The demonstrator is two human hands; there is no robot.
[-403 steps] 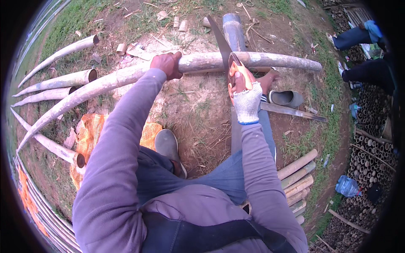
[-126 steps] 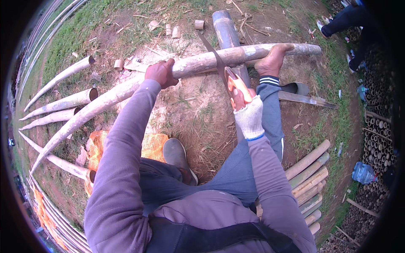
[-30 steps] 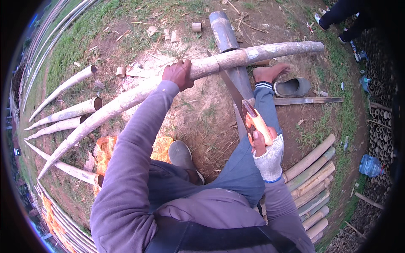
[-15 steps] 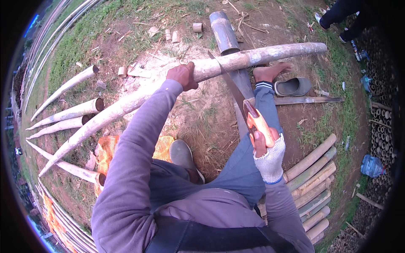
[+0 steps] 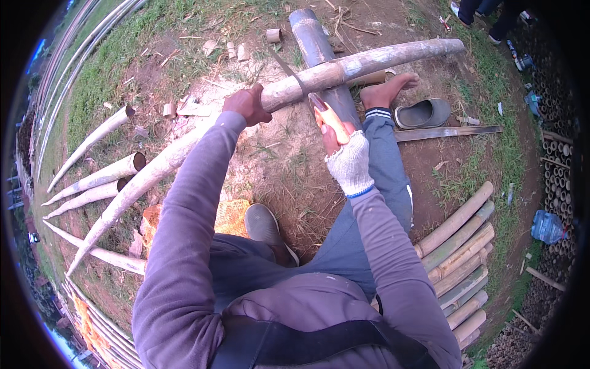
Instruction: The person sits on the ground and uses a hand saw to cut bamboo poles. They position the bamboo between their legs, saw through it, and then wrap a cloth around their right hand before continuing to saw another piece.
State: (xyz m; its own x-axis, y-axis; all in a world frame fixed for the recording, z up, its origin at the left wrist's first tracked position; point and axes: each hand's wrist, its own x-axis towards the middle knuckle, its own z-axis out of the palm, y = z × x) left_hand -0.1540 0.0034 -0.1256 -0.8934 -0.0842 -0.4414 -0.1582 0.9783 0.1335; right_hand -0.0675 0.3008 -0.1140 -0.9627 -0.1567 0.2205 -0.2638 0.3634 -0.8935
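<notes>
Currently L hand (image 5: 247,106) is clamping over the long bamboo pole (image 5: 282,93), fingers curling round it approx mid-length. R hand (image 5: 344,146), wearing a white knit glove (image 5: 350,165) w/ finger ends bare, is gripping the orange-handled handsaw (image 5: 328,119), fingers closing round its handle on pole's near side. Blade is crossing pole just right of L hand, tip sticking out on far side; can't tell cut depth. Pole is lying diagonally over a thick grey bamboo log (image 5: 309,38), log running underneath from far to near side. Bare foot (image 5: 386,92) is resting just beside pole, near side; slip-on shoe (image 5: 423,115) is sitting slightly further out. Cut bamboo lengths (image 5: 456,247) are lying well apart from pole, near side, right. 3 tapered bamboo poles (image 5: 98,177) are lying near pole's thin end, far side.
</notes>
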